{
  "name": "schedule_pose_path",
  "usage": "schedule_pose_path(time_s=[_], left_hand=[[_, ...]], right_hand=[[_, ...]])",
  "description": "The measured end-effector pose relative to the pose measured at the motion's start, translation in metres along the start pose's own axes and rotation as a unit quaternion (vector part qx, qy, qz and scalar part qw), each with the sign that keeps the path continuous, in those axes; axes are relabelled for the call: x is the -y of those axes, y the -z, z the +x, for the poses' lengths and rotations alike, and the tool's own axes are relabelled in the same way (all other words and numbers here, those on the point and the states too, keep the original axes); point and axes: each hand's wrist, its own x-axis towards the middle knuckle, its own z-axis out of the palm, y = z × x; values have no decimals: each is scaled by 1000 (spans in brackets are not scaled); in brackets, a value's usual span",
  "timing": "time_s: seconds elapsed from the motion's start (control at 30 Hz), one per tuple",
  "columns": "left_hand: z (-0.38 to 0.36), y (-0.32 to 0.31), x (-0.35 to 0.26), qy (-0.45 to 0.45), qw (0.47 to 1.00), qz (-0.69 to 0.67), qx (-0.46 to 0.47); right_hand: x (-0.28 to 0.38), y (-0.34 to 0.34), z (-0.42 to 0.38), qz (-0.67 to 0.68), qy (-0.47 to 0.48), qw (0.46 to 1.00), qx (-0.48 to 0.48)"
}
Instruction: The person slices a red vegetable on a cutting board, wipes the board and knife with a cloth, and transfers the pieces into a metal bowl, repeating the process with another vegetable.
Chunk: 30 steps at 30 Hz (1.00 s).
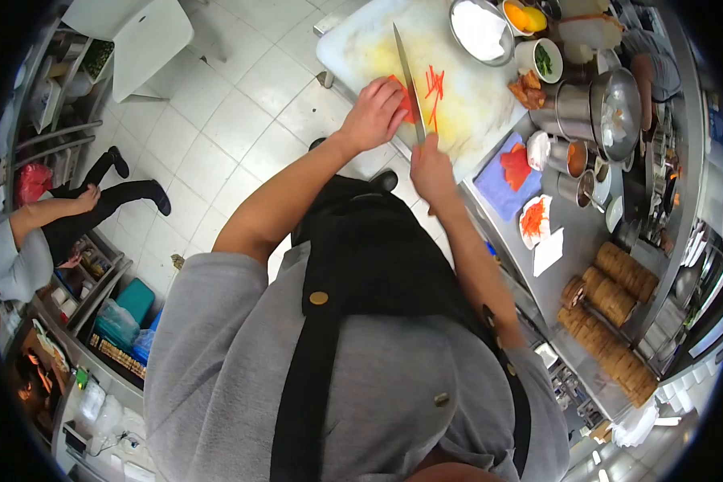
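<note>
My right hand [432, 173] is wrapped round the handle of a long knife [407, 80], whose blade points away from me over a white cutting board [353, 52]. With its fingers bent, my left hand [375, 115] presses on a flat red-orange piece [404, 100] just left of the blade. Thin red strips [435, 88] lie on the board to the right of the knife. The board is stained yellow in the middle.
Right of the board are a blue cloth [498, 181] with red pieces, a dish of red shreds [533, 220], metal pots [550, 112] and bamboo steamers [606, 341]. A bowl [482, 55] stands behind. Another person [24, 257] is at the far left, near a white chair [149, 48].
</note>
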Motion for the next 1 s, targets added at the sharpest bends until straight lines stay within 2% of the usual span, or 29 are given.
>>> schedule_pose_path(time_s=[0.1, 0.27, 0.43, 0.57, 0.73, 0.8, 1.0], left_hand=[[5, 1, 1, -8, 1000, -6, -17], [2, 2, -2, 1, 1000, -7, -12], [2, 3, -3, 2, 1000, -15, -3], [1, 1, 1, -4, 1000, 6, 3], [1, 2, -2, -3, 1000, 4, -1], [3, 2, -4, -5, 1000, 4, -3], [4, 3, -7, -19, 999, 27, 20]], right_hand=[[11, 30, -3, -22, 20, 1000, 10], [17, 38, -30, -36, -31, 997, 59], [1, -5, -7, 3, -8, 1000, -7], [10, 20, 7, -27, 69, 995, -64], [2, 27, -24, 12, 24, 998, -59], [-1, 22, -31, -2, -11, 1000, -24], [-11, 6, -43, -21, 21, 999, -25]])
